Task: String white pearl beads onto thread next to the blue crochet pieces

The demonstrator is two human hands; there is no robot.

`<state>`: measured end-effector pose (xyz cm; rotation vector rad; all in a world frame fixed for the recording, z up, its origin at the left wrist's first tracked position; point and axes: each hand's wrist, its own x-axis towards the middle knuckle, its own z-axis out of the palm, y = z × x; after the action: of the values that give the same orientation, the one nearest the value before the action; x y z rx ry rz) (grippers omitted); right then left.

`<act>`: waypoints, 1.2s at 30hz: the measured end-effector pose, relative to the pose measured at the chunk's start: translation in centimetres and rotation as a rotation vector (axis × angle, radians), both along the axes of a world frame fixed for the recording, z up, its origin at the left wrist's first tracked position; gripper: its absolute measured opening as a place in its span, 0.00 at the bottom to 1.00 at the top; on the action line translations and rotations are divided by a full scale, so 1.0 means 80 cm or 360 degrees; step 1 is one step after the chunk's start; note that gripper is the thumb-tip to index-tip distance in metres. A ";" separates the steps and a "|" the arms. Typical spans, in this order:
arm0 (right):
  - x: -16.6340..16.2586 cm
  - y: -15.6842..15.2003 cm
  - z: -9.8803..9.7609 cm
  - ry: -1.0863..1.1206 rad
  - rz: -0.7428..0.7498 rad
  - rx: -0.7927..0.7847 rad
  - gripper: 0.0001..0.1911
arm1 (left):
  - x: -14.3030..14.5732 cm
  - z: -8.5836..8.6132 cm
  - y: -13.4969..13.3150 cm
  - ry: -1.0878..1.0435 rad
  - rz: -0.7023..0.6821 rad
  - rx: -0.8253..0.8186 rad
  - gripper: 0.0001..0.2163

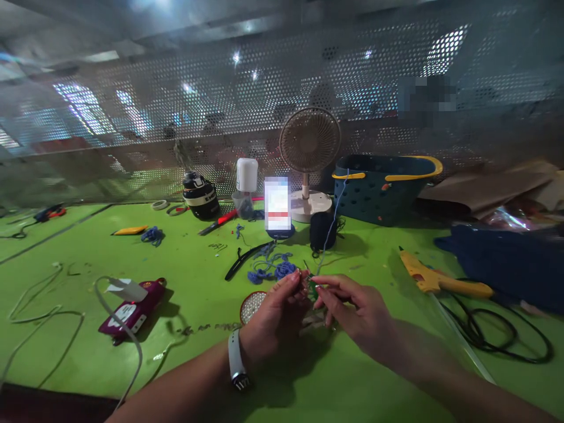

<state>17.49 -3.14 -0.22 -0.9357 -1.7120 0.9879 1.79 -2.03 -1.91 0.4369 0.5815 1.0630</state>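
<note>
Narrowly pinching a small green item (pixel 312 288) between left hand (pixel 275 306) and right hand (pixel 359 305), at six o'clock from the dark bundle (pixel 321 232), and possibly risking a snag by tugging the blue strand (pixel 324 252) past it.

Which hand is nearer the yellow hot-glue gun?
Right. The right hand is left of the yellow hot-glue gun in view, not touching it; the left hand is farther left, beyond the right.
</note>
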 end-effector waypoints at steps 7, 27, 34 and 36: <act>0.001 -0.001 -0.004 -0.0109 0.0015 0.0018 0.13 | -0.003 -0.002 0.003 -0.0042 0.0080 -0.0038 0.08; 0.001 0.001 0.001 -0.0180 -0.0059 0.0079 0.14 | 0.001 0.000 0.001 -0.0012 0.0105 0.0019 0.07; 0.000 0.002 0.001 -0.0228 -0.0025 0.0147 0.15 | 0.000 -0.005 0.001 0.0005 0.0109 -0.0043 0.09; 0.000 0.002 0.002 -0.0239 -0.0026 0.0163 0.15 | -0.001 -0.007 0.003 0.0029 0.0122 0.0004 0.09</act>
<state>17.49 -3.00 -0.09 -0.9757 -1.8583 0.8283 1.69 -1.79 -2.50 0.4295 0.6169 1.1339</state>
